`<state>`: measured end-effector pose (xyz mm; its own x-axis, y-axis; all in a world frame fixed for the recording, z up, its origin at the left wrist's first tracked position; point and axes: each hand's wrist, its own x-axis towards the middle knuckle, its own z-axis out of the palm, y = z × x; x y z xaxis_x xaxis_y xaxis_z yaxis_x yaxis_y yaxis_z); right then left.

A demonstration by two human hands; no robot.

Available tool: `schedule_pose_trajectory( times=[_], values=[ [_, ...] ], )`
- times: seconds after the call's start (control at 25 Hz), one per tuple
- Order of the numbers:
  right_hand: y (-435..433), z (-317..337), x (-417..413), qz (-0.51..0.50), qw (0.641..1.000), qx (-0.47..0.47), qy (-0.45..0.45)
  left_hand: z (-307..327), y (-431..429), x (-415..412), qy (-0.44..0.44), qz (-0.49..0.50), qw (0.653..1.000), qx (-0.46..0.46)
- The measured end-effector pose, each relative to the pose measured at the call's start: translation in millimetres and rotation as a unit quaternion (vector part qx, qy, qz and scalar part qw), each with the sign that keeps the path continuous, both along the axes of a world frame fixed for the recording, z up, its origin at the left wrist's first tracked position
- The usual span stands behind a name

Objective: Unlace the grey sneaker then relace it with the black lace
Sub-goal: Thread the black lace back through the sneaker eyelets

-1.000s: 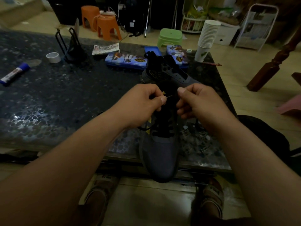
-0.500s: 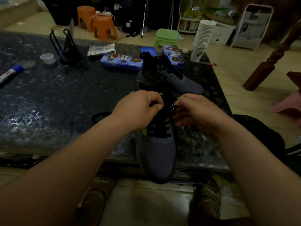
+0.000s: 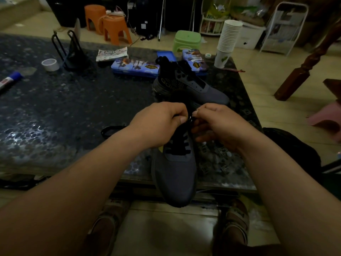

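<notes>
Over the table edge [image 3: 184, 183], grey sneaker [image 3: 174, 174] toe-toward-wearer, both hands' fingers [image 3: 181, 119] pinched on black lace [image 3: 180, 143]

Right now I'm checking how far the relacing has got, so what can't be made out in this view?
- Head view: upper eyelets of the near grey sneaker, covered by the left hand and right hand.
- Black lace ends: hidden inside the fingers.
- Loose dark loop on the table: partly behind the left forearm, too dim to identify.
- Second sneaker: whether it is laced, too dark.
</notes>
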<state>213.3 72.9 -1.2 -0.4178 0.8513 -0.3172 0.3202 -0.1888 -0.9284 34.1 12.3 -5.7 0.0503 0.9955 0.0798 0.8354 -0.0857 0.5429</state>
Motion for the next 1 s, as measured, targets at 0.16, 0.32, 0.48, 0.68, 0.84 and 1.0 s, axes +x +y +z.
schedule_pose_trajectory(
  times=[0.16,0.32,0.48,0.68,0.84,1.0],
  values=[
    [-1,-1,-1,0.007,1.000,0.008,-0.006,-2,2,0,-0.016,-0.006,1.000,-0.010],
    [-2,-4,6,0.029,0.999,-0.006,0.013,-3,4,-2,-0.028,0.011,0.999,-0.014],
    [-8,-10,8,0.039,0.996,0.078,-0.013,-5,4,-1,-0.033,0.025,0.999,0.000],
    [-10,-9,8,-0.056,0.994,0.051,0.074,-3,1,-5,-0.093,0.017,0.994,-0.046],
    [9,4,26,-0.238,0.885,-0.131,0.379,7,-3,-10,-0.123,0.004,0.991,-0.052],
    [25,12,50,-0.293,0.887,-0.099,0.343,9,-5,-20,-0.313,0.117,0.942,0.016]
  ],
)
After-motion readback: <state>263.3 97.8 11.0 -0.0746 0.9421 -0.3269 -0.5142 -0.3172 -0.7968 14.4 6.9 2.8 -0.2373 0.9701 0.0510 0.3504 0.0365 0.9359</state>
